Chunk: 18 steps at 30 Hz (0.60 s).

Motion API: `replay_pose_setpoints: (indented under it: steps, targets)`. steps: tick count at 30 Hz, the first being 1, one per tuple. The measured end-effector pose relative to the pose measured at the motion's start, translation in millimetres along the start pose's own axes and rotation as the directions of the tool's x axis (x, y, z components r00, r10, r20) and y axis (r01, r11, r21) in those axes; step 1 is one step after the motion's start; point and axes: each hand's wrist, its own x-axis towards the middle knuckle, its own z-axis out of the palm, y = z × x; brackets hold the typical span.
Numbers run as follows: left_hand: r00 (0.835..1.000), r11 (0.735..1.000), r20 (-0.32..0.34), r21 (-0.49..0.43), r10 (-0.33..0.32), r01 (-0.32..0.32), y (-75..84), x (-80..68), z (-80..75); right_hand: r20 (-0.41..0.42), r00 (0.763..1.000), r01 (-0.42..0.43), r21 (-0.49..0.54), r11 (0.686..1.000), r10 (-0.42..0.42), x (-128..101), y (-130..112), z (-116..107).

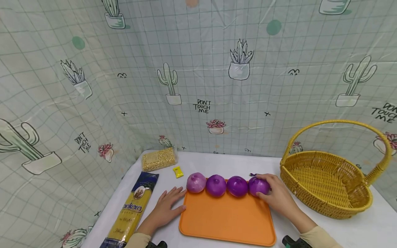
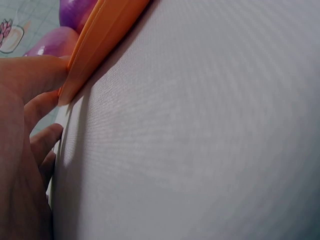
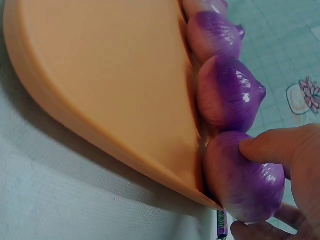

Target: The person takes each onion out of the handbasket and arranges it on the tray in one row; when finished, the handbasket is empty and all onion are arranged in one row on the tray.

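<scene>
A row of several shiny purple onions, among them a paler onion (image 1: 196, 182) at the left end, lies along the far edge of an orange tray (image 1: 226, 217). My right hand (image 1: 276, 194) holds the rightmost onion (image 1: 259, 186) at the tray's far right corner. In the right wrist view the thumb lies on top of this onion (image 3: 245, 182) and other fingers curl beneath its outer side. My left hand (image 1: 167, 208) rests at the tray's left side with fingers spread and extended. Its thumb and index fingertip touch the tray rim (image 2: 82, 65) in the left wrist view.
A yellow wicker basket (image 1: 328, 206) with a tall handle stands at the right. Left of the tray lie a blue-and-yellow pasta pack (image 1: 131, 210), a bag of yellow kernels (image 1: 159, 159) and a small yellow packet (image 1: 178, 172). A small dark wrapper (image 1: 253, 174) sits behind the right onion.
</scene>
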Motion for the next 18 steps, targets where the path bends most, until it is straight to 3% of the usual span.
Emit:
replay_pose_setpoints:
  steps: [5,18]
  targets:
    - [1.0,1.0,-0.01,-0.013,-0.004,0.004,1.4,0.3,-0.4,0.0,1.0,-0.006,0.003,1.0,0.006,-1.1,0.3,-0.3]
    - [0.998,0.999,0.037,0.008,-0.043,0.043,2.0,1.0,-2.1,0.002,1.0,-0.017,0.004,1.0,0.017,-2.7,0.2,-1.9]
